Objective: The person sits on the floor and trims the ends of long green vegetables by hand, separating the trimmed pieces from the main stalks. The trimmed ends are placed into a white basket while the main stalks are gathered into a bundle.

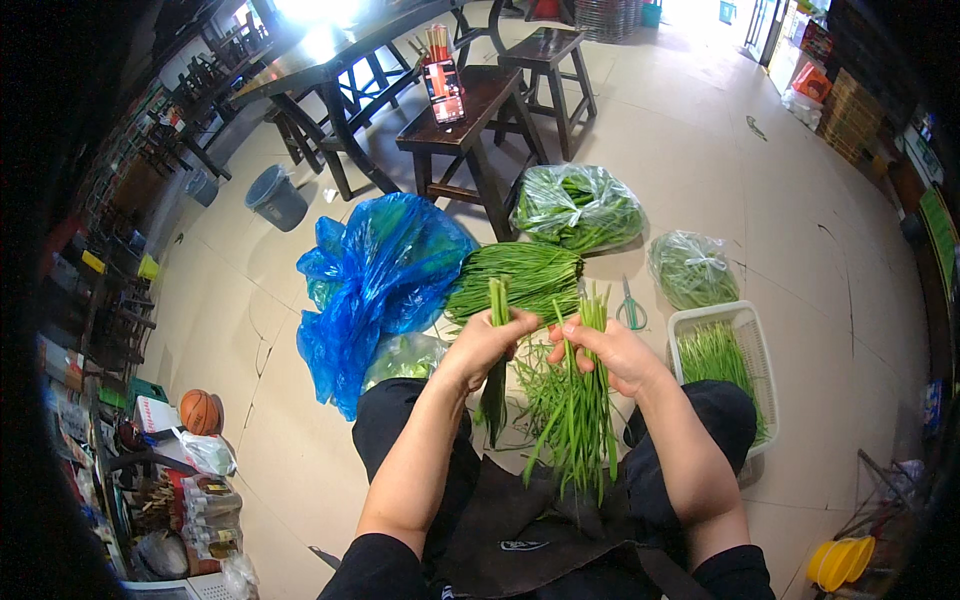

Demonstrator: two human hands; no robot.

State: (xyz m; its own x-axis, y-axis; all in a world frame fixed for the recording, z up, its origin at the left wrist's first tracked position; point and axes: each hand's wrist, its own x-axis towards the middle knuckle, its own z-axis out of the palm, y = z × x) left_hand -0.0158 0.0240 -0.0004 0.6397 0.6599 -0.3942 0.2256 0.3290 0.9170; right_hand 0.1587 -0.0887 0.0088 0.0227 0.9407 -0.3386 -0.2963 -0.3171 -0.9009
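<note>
My left hand [487, 341] is closed around a small bundle of green garlic chives [493, 405], held upright with its pale cut ends above the fist. A larger bunch of chives [581, 427] hangs from my right hand [607, 349], its leaves drooping over my lap. My right thumb and fingertips pinch one stalk at the side of that bunch. Just beyond both hands, a thick pile of chives [517, 277] lies on the floor. Loose trimmed bits [536, 390] are scattered between my knees. Scissors with green handles [631, 309] rest right of the pile.
A white plastic basket [766, 360] with chives stands by my right knee. Clear bags of greens [577, 210] [694, 270] sit ahead. Blue plastic bag [382, 262] lies left. A wooden stool [480, 97] holds a phone [444, 90]; a grey bucket [276, 199] stands farther left.
</note>
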